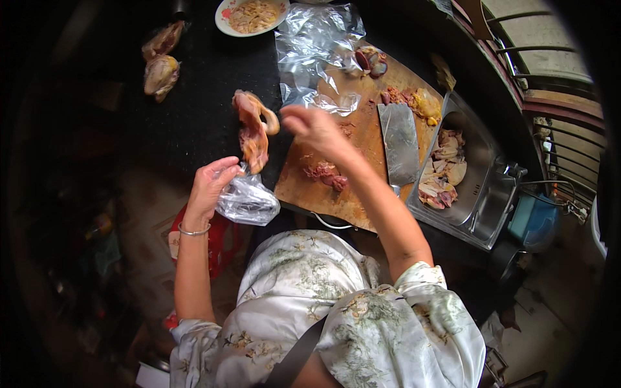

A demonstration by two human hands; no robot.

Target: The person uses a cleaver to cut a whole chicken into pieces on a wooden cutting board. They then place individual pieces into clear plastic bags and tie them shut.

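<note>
My left hand (212,182) pinches the rim of a clear plastic bag (248,201) that hangs past the dark countertop's edge. Just beyond the bag's mouth is a raw poultry piece (252,131), by look a neck or back part with skin. My right hand (310,127), slightly blurred, is close to the right of that piece; whether it touches anything is unclear. Beneath my right arm lies a wooden cutting board (296,182) with dark red meat bits (327,175). A cleaver (399,140) rests on the board, beside yellow fat (427,104) and giblets (372,62).
Clear plastic sheeting (315,39) covers the board's far left corner. A bowl (225,25) of cut pieces stands behind. Two raw poultry pieces (161,76) lie far left. More poultry (444,169) sits in the steel sink (473,194) at right. A barred window (538,48) is beyond.
</note>
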